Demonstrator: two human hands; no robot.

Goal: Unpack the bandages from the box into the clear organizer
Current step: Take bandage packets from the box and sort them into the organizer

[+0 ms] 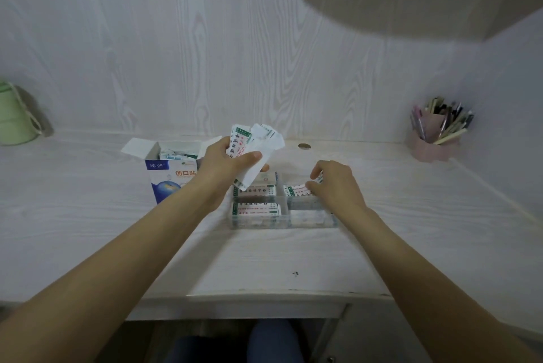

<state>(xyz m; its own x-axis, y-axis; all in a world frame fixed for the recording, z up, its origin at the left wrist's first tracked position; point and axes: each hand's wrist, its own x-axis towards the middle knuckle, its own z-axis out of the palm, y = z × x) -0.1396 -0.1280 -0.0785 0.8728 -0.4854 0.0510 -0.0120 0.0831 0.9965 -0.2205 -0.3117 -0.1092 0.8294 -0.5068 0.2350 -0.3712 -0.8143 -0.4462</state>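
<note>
A blue and white bandage box stands open on the desk, with more wrapped bandages showing inside. My left hand grips a fanned bundle of white bandages above the left side of the clear organizer. My right hand reaches into the organizer's back right compartment and pinches a bandage lying there. Two stacks of bandages fill the left compartments. The front right compartment holds something pale that I cannot make out.
A green cup with a cord stands at the far left by the wall. A pink pen holder full of pens sits at the back right. A shelf hangs overhead at the upper right. The desk's front edge is near my knees.
</note>
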